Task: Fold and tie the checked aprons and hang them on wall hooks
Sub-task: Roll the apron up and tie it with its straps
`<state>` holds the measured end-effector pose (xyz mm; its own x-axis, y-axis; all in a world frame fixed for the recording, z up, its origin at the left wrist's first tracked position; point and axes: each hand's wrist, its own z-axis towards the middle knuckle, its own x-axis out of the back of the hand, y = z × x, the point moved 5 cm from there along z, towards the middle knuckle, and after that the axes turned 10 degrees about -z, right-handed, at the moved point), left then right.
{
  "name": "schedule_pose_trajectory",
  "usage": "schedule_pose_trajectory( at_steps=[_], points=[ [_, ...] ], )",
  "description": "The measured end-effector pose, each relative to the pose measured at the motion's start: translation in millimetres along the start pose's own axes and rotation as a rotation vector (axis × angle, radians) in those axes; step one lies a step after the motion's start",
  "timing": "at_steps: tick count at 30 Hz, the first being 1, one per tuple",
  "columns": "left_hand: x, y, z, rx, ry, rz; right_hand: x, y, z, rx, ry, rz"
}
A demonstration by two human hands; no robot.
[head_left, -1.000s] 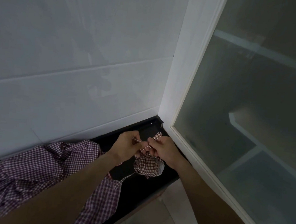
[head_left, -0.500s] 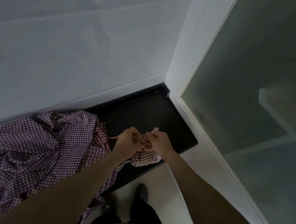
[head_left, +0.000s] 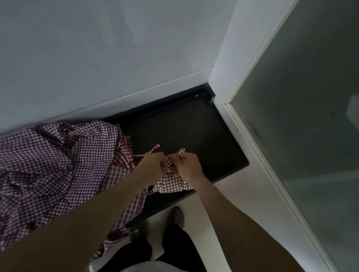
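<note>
- nearest the camera, a pale shirt hem [head_left: 155, 271] and dark trousers [head_left: 167, 248] fill the bottom edge, with two dark shoes [head_left: 176, 216] on the pale floor [head_left: 218, 201] just beside the counter's front edge.
- both bare forearms reach up and forward from the lower corners and meet over the counter.
- the left hand [head_left: 151, 167] has its fingers curled, pinching a thin checked tie [head_left: 150, 153] whose loose end sticks up and to the left of the knuckles.
- the right hand [head_left: 188, 168] is also curled, pinching the other tie end [head_left: 181, 151], which pokes up just above the thumb — the two hands almost touch at the knot.
- under the hands hangs a small bundle [head_left: 171, 183], the folded red-and-white checked apron, bunched tight and held near the counter's front edge; whether it rests on the counter cannot be told.
- to the left lies a heap [head_left: 46, 169] of more checked aprons, crumpled, spread across the counter and spilling over its front edge beside the left forearm.
- the counter [head_left: 196, 128] is black and ends at the right against a white frame.
- behind it rises a pale tiled wall [head_left: 106, 47].
- to the right, the white frame [head_left: 242, 55] borders a frosted glass panel [head_left: 313, 102] — blurred shapes show through it, too dim to name.
</note>
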<state>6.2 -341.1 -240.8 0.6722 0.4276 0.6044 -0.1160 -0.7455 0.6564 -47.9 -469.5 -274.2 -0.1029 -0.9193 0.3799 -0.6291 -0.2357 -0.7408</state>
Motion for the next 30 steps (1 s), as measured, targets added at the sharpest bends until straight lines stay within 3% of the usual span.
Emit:
schedule_pose_trajectory(
  at_steps=[3,7,12,20,30],
  points=[
    [-10.8,-3.4,-1.7,0.021,-0.129,-0.036,-1.2,1.2,-1.7,0.009,-0.020,0.045],
    [-16.4,-7.5,-8.8,0.040,-0.167,-0.104,-2.3,2.9,0.2,0.020,0.005,0.001],
    [-16.5,-15.4,-7.4,0.037,-0.128,-0.154,-3.4,1.3,0.7,-0.002,-0.017,-0.011],
    [-12.0,-16.0,-8.8,-0.232,-0.044,-0.060,-4.3,4.9,5.3,-0.028,0.016,-0.163],
    [-6.6,-23.1,-0.1,-0.278,0.002,-0.044,0.0,-6.7,-9.9,0.062,-0.037,-0.095]
  ],
)
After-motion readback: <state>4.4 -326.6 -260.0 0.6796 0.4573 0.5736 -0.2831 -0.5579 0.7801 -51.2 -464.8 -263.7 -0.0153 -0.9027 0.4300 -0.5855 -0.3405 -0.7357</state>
